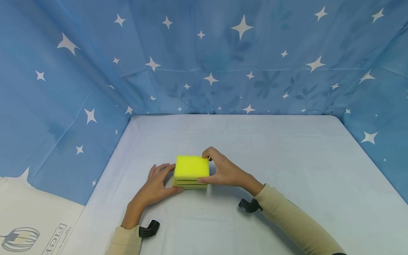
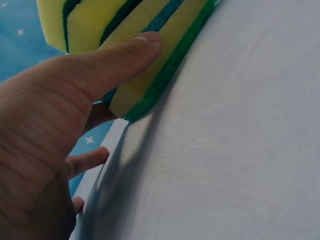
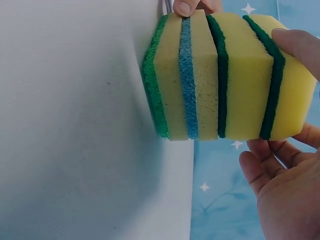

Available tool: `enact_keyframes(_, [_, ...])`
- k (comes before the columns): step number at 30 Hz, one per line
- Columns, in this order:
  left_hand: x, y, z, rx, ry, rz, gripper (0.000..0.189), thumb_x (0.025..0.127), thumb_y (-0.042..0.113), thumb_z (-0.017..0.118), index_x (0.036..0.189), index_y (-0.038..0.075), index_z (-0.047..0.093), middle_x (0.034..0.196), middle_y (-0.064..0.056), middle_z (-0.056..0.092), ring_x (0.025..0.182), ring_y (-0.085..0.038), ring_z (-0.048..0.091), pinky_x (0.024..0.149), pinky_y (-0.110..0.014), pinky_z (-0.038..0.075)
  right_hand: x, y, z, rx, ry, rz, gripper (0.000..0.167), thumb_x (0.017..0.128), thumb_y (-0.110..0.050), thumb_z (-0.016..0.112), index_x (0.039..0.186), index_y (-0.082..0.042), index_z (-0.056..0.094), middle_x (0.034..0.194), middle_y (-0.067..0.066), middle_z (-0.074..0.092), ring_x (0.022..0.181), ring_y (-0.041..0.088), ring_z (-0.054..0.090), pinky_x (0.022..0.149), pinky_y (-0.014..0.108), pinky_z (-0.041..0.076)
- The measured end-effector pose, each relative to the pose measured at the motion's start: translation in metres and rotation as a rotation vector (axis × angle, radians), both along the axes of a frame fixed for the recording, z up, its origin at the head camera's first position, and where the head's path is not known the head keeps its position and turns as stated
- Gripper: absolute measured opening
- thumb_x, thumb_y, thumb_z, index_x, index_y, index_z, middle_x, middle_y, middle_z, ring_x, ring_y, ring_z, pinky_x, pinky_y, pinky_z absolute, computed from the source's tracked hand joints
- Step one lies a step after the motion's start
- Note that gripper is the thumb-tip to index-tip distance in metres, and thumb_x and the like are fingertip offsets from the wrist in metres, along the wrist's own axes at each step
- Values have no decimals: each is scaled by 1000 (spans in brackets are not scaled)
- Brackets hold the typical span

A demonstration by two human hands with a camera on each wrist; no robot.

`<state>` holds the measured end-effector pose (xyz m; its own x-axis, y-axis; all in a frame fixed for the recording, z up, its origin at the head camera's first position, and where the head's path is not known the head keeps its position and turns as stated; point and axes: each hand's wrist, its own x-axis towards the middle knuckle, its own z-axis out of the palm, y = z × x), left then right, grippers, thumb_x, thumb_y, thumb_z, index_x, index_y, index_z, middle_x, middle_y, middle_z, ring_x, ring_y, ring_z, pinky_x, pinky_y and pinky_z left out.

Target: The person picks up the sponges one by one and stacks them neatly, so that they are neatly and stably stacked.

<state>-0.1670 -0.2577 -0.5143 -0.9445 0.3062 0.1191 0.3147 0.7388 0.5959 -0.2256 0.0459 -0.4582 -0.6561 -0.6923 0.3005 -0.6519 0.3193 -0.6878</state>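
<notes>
Several scouring sponges are stacked flat on top of one another on the table, left of centre in the head view. The top sponge (image 1: 191, 168) has its bright yellow foam upward and a dark green scrub layer beneath. My right hand (image 1: 227, 172) pinches it at its right end, thumb on the near side, fingers on the far side. Lower down, the bottom sponge (image 3: 169, 82) has a green scrub layer against the table, with a blue-layered sponge (image 3: 204, 85) above it. My left hand (image 1: 154, 187) holds these lower sponges at the left, thumb at the near corner, index finger behind.
A white-covered table (image 1: 271, 148) lies under the stack. Blue star-patterned cloth (image 1: 223, 53) hangs behind it and along both sides. Pale printed fabric (image 1: 35, 216) lies at the lower left. Black camera mounts (image 1: 149, 229) sit on both wrists.
</notes>
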Motion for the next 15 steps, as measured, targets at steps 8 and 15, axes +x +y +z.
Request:
enact_keyframes(8, [-1, 1, 0, 10, 0, -7, 90, 85, 52, 88, 155, 7, 54, 153, -15, 57, 151, -41, 37, 126, -67, 4, -1, 0, -5, -3, 19, 14, 73, 85, -30, 94, 138, -6, 49, 132, 5, 57, 120, 20, 55, 103, 50, 53])
enact_keyframes(15, [1, -4, 1, 88, -50, -18, 102, 84, 55, 86, 165, 16, 40, 163, -12, 47, 155, -39, 32, 127, -66, 0, 1, 5, -6, 3, -54, 10, 96, 90, -38, 88, 163, -6, 34, 157, 13, 43, 136, 24, 48, 113, 55, 46])
